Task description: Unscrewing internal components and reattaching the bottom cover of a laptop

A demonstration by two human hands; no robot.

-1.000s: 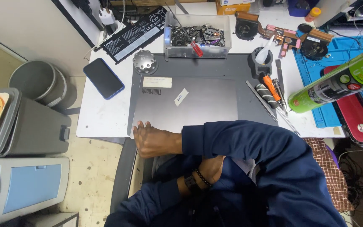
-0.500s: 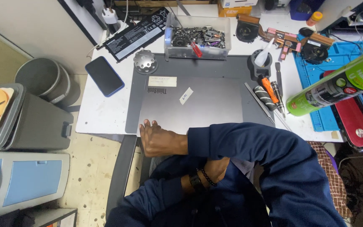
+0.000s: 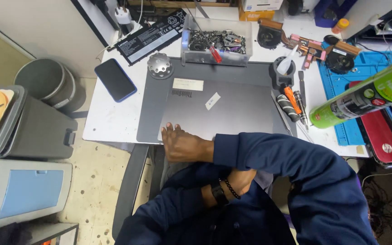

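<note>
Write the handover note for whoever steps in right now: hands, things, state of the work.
Right hand: open, fingers resting on the near left edge of the laptop.
Left hand: tucked under the right sleeve, mostly hidden.
The grey laptop lies shut, lid up, on the dark mat.
Screwdrivers lie to its right, untouched.
Laptop not yet opened.

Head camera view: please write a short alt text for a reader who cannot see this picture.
Seen from above, a person in a dark blue jacket rests the right hand on the near edge of a closed grey laptop on a white table; the left hand is tucked under the right arm. A dark phone, a green spray can and a box of small parts surround it.
</note>
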